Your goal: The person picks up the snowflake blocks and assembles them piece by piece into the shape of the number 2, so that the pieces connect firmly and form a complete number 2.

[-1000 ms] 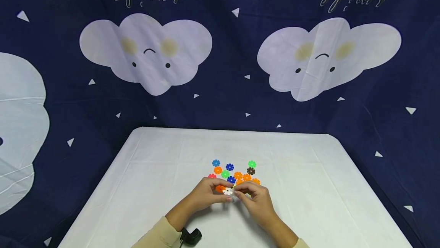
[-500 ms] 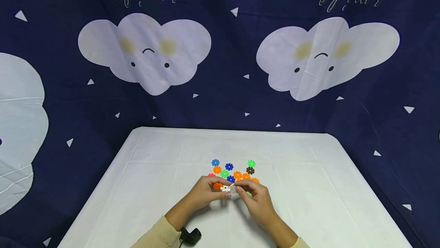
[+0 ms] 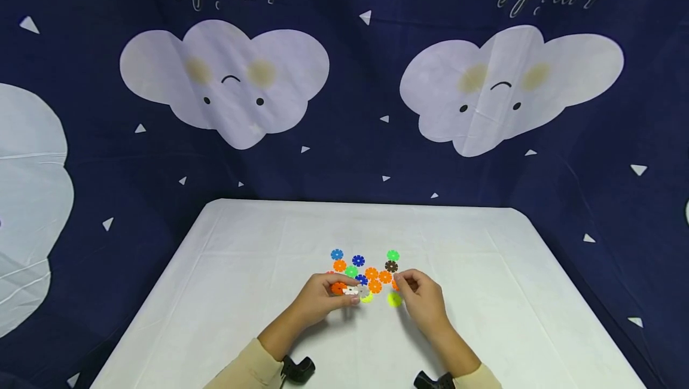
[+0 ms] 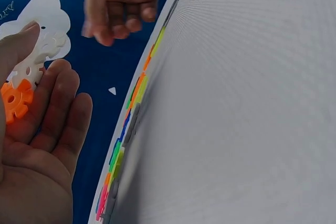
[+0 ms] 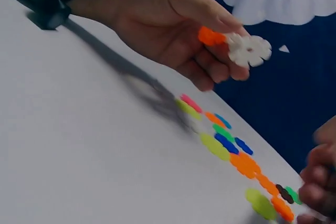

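Observation:
My left hand pinches a short chain of joined plastic snowflake discs above the table. An orange snowflake disc sits at the palm end, with a white snowflake disc slotted to it. Past the fingertips, another white snowflake disc stands at an angle to its neighbour. To the right, my right hand hovers by the right end of the loose discs, its fingers loosely bent with nothing showing between them. Nearest to it are a yellow disc and an orange disc, partly covered in the head view.
Loose discs lie flat ahead of the hands, among them a light blue disc, a green disc and a brown disc. A white cloth covers the table. Behind it hangs a dark blue curtain with clouds.
My right hand has come away from the white discs and moved right. The left hand keeps the chain, now with a second white disc at its end, and has shifted slightly forward.

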Motion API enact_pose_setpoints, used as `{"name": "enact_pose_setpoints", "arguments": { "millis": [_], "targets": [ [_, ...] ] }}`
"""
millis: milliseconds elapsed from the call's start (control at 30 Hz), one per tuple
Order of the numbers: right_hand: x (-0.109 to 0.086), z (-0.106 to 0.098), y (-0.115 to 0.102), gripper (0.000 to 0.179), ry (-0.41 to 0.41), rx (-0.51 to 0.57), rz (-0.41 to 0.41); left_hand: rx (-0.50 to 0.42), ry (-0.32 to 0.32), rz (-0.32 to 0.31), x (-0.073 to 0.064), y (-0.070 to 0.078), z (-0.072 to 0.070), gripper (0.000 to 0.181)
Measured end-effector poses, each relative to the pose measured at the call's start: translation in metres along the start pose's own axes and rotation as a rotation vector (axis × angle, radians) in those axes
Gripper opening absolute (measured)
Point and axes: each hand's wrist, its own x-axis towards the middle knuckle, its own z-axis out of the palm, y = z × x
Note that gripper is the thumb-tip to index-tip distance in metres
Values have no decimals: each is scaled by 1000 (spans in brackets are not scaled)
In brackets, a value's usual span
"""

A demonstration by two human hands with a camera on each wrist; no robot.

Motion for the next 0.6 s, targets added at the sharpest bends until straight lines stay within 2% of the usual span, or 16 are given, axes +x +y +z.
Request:
{"name": "enact_pose_setpoints", "arguments": {
  "millis": [133,367,467,600],
  "targets": [
    [1,-2,6,7,-94,-138,-19,-12,13,-8,0,2,0,28],
    [-4,-2,7,22,-189,-323,-95,-50,21,-9,-1,4,1,27],
    [-6,-3,5,23,-234,-368,-121,-55,22,-11,-1,5,1,27],
    [-6,-3,2,21,-280,-362,-133,-47,24,-11,0,4,0,27]
  ]
}}
